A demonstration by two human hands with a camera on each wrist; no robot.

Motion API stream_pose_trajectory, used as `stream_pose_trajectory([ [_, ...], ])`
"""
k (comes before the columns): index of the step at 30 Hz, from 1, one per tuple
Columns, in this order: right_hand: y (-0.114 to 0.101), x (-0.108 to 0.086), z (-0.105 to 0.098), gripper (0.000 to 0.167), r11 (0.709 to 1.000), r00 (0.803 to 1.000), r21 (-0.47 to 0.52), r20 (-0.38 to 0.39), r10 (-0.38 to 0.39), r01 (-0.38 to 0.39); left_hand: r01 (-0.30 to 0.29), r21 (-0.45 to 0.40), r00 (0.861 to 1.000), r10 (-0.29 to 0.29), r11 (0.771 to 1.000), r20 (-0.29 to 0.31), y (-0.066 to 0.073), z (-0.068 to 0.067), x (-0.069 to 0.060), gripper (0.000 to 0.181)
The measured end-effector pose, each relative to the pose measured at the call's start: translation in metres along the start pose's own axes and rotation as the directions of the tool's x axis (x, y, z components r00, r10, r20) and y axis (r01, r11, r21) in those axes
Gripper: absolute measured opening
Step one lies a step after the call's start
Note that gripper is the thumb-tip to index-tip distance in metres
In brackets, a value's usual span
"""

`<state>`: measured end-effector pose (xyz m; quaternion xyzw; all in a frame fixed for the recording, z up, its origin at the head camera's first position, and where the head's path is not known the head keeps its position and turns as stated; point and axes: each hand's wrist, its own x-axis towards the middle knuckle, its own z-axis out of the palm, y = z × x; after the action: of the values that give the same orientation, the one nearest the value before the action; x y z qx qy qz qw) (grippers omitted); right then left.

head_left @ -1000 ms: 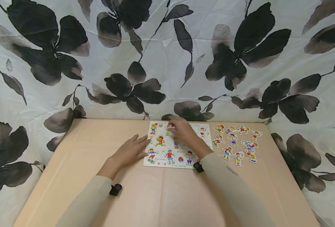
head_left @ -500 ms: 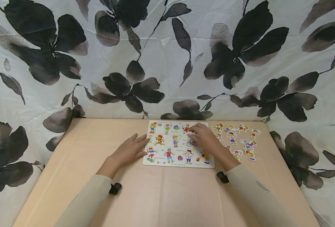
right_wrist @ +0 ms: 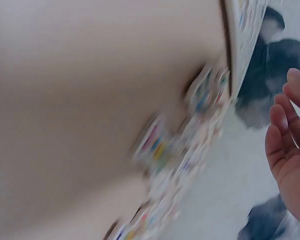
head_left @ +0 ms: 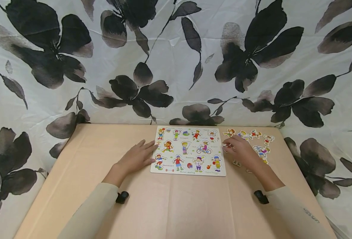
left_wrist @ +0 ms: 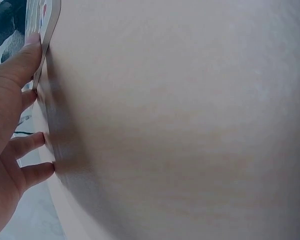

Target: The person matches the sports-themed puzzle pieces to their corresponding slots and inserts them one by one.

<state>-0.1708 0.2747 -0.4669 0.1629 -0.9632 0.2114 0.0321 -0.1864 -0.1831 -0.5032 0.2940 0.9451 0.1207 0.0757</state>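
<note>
A white puzzle board (head_left: pixel 207 157) printed with colourful figures of children at sports lies flat near the far table edge. My left hand (head_left: pixel 135 159) rests at its left side; fingertips touch the table in the left wrist view, with the thumb (left_wrist: pixel 22 62) on the board's edge. To the right of the board, my right hand (head_left: pixel 243 153) hovers over a group of cut-out figure pieces (head_left: pixel 255 134), fingers loosely bent. Nothing shows between those fingers (right_wrist: pixel 280 117) in the right wrist view. Several pieces are partly hidden beneath the hand.
The tan table (head_left: pixel 187 205) stretches toward me in front of the board. Behind it hangs a white cloth (head_left: pixel 170 56) with dark flower prints. Small black devices (head_left: pixel 261 197) sit at both wrists. Pieces in the right wrist view are blurred.
My right hand has moved right, from above the board's top row, across its right side, to the loose pieces. More printed figures now show. The left hand has stayed at the board's left edge.
</note>
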Motion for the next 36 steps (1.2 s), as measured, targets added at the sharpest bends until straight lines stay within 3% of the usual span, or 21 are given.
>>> stream_pose_trajectory([
  [7, 0.032, -0.036, -0.018, 0.021, 0.997, 0.996, 0.0, 0.041, 0.079, -0.079, -0.002, -0.019, 1.0, 0.002, 1.0, 0.006, 0.003, 0.0, 0.002, 0.068],
  [16, 0.066, -0.065, -0.015, 0.022, 0.996, 0.991, -0.052, 0.109, 0.079, -0.074, 0.011, -0.004, 1.0, -0.011, 1.0, 0.013, 0.003, -0.003, 0.001, 0.068],
  [25, 0.074, -0.073, -0.01, 0.015, 0.997, 0.989, -0.055, 0.131, 0.07, -0.063, 0.012, -0.017, 1.0, -0.011, 1.0, 0.022, 0.003, -0.007, 0.001, 0.07],
  [36, 0.069, -0.067, -0.021, 0.011, 0.996, 0.991, -0.077, 0.121, 0.061, -0.051, 0.004, -0.007, 1.0, -0.003, 1.0, 0.02, 0.003, -0.007, 0.0, 0.068],
])
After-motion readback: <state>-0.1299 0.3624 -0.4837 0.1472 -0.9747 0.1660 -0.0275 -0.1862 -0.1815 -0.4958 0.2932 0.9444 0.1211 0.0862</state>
